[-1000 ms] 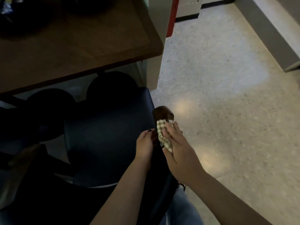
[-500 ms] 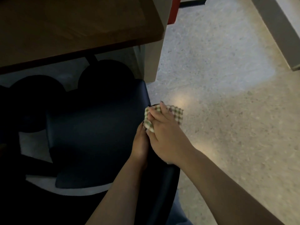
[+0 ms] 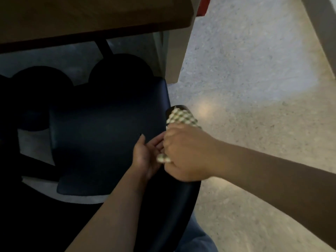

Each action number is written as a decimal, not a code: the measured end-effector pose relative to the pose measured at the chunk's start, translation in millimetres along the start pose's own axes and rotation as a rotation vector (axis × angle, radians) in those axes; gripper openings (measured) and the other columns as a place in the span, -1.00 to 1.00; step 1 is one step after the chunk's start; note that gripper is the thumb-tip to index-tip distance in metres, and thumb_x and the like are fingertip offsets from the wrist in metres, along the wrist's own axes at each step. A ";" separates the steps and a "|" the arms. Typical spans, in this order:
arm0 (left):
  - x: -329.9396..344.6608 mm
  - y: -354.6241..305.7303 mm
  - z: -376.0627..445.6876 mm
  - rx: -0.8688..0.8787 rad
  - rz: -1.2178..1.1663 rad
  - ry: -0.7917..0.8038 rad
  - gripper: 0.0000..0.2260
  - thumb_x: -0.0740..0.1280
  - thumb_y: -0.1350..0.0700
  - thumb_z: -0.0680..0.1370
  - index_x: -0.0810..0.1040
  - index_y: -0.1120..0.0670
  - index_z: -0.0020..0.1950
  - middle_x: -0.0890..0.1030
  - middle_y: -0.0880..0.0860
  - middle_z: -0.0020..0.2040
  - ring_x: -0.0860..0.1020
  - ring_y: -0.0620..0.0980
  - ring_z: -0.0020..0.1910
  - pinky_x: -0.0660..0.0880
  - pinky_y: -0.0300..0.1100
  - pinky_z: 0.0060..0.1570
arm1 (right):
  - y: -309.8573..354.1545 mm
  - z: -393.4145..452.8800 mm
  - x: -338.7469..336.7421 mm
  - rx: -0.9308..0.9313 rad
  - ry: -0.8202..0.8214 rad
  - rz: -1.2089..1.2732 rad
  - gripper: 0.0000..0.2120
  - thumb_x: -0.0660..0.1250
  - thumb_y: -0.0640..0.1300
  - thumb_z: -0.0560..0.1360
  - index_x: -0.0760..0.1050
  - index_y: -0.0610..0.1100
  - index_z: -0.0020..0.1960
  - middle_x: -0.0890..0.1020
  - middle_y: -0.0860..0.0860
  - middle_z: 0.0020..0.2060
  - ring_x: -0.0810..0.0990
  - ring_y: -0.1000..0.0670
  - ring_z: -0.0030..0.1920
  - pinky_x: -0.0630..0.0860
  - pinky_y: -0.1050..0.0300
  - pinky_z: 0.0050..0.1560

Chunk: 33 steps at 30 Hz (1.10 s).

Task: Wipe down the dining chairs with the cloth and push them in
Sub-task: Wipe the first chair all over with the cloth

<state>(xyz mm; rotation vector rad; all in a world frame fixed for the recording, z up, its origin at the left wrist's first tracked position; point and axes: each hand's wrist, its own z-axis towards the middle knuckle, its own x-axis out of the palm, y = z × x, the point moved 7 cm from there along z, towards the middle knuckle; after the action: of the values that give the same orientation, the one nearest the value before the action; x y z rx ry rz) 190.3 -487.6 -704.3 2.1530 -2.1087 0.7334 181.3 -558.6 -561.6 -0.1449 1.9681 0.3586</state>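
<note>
— Grip? Nearest first.
— Right hand (image 3: pixel 185 153) clenched round cloth (image 3: pixel 181 118), wrapped over chair (image 3: pixel 101 135) arm. Left hand (image 3: pixel 145 157) just beside, fingers loosely on the arm's inner side.
— Axis?
— Running away toward table (image 3: pixel 91 17); likely wiping forward along it, right hand nearer.

A right hand (image 3: pixel 185 153) grips a checked cloth (image 3: pixel 181 118) on a dark chair's (image 3: pixel 109 135) armrest. The left hand (image 3: pixel 145 157) touches it at nine o'clock. The wooden counter (image 3: pixel 91 17) sits at twelve.
</note>
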 end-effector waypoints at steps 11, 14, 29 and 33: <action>10.6 -8.2 -2.2 0.043 0.138 0.012 -0.37 -0.10 -0.26 0.64 0.50 0.16 0.33 0.59 0.16 0.23 0.52 0.12 0.23 0.37 -0.02 0.26 | -68.7 60.8 4.0 0.371 0.173 0.280 -0.63 0.12 0.07 0.55 0.45 -0.13 -0.28 0.55 -0.10 -0.22 0.53 -0.15 -0.16 0.43 0.04 -0.14; 33.4 -14.7 -13.0 0.140 0.336 0.051 -0.54 0.01 -0.12 0.68 0.60 0.13 0.16 0.65 0.14 0.02 0.58 0.14 0.11 0.45 0.02 0.22 | -79.5 40.8 6.4 0.609 -0.147 0.592 -0.67 0.14 0.03 0.56 0.51 -0.14 -0.23 0.55 -0.04 -0.26 0.53 -0.07 -0.19 0.41 0.05 -0.18; 79.0 -31.4 -42.2 0.302 0.710 -0.135 -0.52 0.15 -0.14 0.53 0.41 0.00 0.41 0.58 0.05 0.13 0.57 0.04 0.07 0.53 -0.01 0.12 | -88.9 -5.0 83.2 1.064 -0.803 2.076 -0.75 0.20 -0.06 0.54 0.58 -0.16 -0.13 0.63 -0.14 -0.18 0.60 -0.10 -0.15 0.50 0.01 -0.02; 84.5 -38.9 -54.9 0.372 0.808 -0.208 -0.50 0.11 -0.16 0.49 0.51 0.02 0.32 0.58 0.07 0.19 0.55 0.08 0.13 0.47 0.12 0.25 | -78.8 -7.7 55.6 0.737 -0.934 1.972 -0.70 0.20 -0.04 0.45 0.57 -0.13 0.09 0.63 -0.06 0.04 0.58 -0.02 0.09 0.46 0.10 0.18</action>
<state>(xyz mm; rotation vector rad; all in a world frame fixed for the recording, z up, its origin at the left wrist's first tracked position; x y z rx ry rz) 207.8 -544.4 -614.2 1.4719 -3.2109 1.0409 172.3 -632.3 -623.7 2.0885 0.5730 0.6572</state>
